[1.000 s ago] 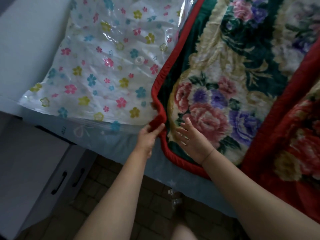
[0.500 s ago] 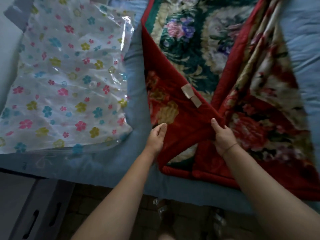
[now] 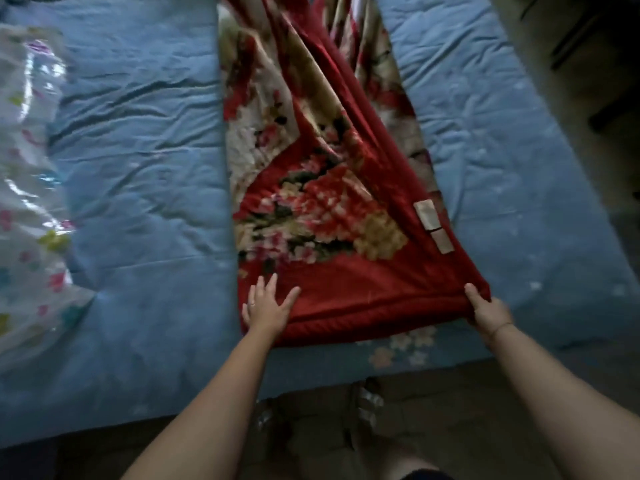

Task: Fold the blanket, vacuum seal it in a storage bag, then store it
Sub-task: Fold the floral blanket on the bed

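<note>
Red floral blanket (image 3: pixel 322 188) lay folded into a long strip down the middle of the blue bed sheet (image 3: pixel 145 174), near end just short of the bed's front edge. Left hand (image 3: pixel 266 308) rested flat on the near-left corner, fingers straight and spread. Right hand (image 3: pixel 486 311) gripped the near-right corner, fingers curled under the hem, thumb on top. Two pale labels (image 3: pixel 433 225) sat on the right fold. Bare sheet lay open on both sides of the strip, wider on the left. Flower-print storage bag (image 3: pixel 27 202) lay at the far left, well apart from the blanket. Dark floor (image 3: pixel 450 420) showed below the bed edge.
</note>
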Motion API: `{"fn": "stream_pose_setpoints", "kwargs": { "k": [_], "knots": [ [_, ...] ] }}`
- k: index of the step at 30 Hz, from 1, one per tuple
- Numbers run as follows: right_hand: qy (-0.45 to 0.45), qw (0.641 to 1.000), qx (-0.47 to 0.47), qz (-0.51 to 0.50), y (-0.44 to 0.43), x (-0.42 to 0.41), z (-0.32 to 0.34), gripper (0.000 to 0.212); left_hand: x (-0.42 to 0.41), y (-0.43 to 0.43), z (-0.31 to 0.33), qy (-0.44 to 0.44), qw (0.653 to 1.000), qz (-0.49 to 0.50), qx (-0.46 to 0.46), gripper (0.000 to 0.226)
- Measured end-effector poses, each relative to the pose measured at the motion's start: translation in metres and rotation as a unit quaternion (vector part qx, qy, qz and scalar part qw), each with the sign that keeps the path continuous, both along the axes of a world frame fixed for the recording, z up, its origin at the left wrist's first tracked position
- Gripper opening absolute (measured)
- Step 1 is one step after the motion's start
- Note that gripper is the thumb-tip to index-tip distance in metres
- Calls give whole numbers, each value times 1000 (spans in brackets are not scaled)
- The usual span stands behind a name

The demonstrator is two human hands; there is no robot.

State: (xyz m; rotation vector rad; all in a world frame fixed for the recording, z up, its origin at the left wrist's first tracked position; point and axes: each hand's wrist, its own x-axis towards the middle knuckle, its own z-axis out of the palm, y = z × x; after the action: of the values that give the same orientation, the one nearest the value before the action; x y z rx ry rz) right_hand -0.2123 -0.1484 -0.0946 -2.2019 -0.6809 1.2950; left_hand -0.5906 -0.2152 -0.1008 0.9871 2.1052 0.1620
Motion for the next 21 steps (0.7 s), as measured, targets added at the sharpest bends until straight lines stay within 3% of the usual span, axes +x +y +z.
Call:
{"fn": "stream_pose_setpoints", "kwargs": {
  "k": [3, 7, 10, 15, 21],
  "knots": [
    [-60, 994, -25, 86, 0, 5, -24, 41, 13, -14, -9, 68, 997, -14, -39, 82],
    [-133, 986, -15, 104, 11, -8, -16, 44, 7, -24, -12, 106, 991, 77, -28, 90],
    [-181, 974, -14, 134, 20, -8, -17, 56, -7, -22, -17, 41, 985, 169, 5, 91],
    [-197, 967, -23, 157, 17, 23, -34, 36, -26, -18, -30, -62, 965, 250, 38, 78],
    [-186, 969, -100, 129, 31, 14, -42, 40, -29, -19, -38, -113, 940, 321, 26, 60]
  ]
}}
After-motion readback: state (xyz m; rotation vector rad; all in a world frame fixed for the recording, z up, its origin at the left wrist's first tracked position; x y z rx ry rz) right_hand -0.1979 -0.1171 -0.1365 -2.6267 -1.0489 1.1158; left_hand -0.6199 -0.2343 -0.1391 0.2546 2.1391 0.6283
